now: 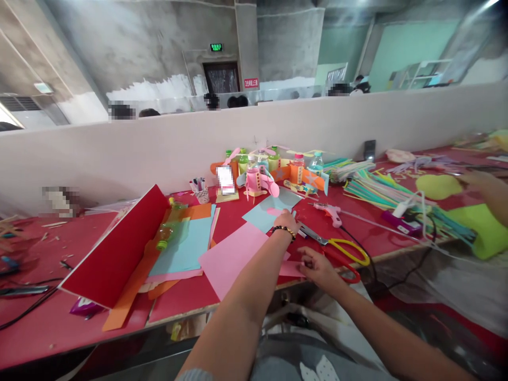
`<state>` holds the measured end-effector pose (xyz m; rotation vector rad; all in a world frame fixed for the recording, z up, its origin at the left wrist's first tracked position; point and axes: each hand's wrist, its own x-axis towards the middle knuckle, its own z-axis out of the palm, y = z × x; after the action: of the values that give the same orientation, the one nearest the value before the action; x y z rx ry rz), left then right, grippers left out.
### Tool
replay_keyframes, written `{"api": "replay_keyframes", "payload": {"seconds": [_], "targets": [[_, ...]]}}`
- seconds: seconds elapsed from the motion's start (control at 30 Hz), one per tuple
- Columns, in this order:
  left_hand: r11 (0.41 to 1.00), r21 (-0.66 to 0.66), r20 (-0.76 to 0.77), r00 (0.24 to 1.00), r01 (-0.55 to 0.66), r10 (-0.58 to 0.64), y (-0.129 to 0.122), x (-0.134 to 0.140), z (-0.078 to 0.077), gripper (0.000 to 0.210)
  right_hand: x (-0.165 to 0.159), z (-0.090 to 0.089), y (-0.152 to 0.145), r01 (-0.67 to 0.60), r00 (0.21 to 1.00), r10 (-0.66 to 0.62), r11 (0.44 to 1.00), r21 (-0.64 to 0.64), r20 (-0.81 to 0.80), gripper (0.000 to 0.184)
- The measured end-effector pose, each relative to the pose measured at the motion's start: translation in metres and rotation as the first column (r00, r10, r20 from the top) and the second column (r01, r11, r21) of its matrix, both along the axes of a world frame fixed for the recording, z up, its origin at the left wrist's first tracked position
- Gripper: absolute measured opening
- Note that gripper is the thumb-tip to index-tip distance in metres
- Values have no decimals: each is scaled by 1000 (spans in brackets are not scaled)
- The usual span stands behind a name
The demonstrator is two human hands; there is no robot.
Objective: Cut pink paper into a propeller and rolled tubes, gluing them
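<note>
My left hand, with a beaded bracelet at the wrist, reaches over light blue paper. Its fingers are closed, and what they hold is hidden. Beside the fingertips a small pink paper cutout lies on the blue sheet. Nearer the table's front edge, the curled fingers of my right hand are at the end of a pink paper strip. A large pink sheet lies left of it, partly under my left forearm. Scissors with yellow handles rest just beyond my right hand.
A pink glue gun lies behind the scissors. Decorated bottles with paper propellers stand at the back. Left are a red board and stacked coloured paper. Right are colourful strips, a purple power strip and another person's hand.
</note>
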<state>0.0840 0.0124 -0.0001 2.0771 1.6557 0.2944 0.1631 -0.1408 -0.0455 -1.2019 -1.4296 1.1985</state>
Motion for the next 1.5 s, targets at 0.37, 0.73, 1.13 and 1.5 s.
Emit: {"api": "replay_keyframes", "payload": {"seconds": [0.37, 0.73, 1.13, 1.5], "targets": [[997, -72, 29, 999, -22, 24, 1, -27, 1, 48, 0, 11, -3, -22, 1000, 22, 1000, 1, 22, 32], [984, -170, 473, 880, 48, 39, 5, -73, 13, 21, 4, 10, -3, -28, 999, 27, 1000, 12, 35, 32], [975, -199, 816, 568, 96, 110, 23, -180, 30, 39, 4, 13, -5, -41, 999, 43, 995, -95, 18, 37], [959, -33, 300, 912, -282, 278, 88, -255, 25, 17, 6, 19, -4, -15, 999, 23, 976, -218, 31, 45]]}}
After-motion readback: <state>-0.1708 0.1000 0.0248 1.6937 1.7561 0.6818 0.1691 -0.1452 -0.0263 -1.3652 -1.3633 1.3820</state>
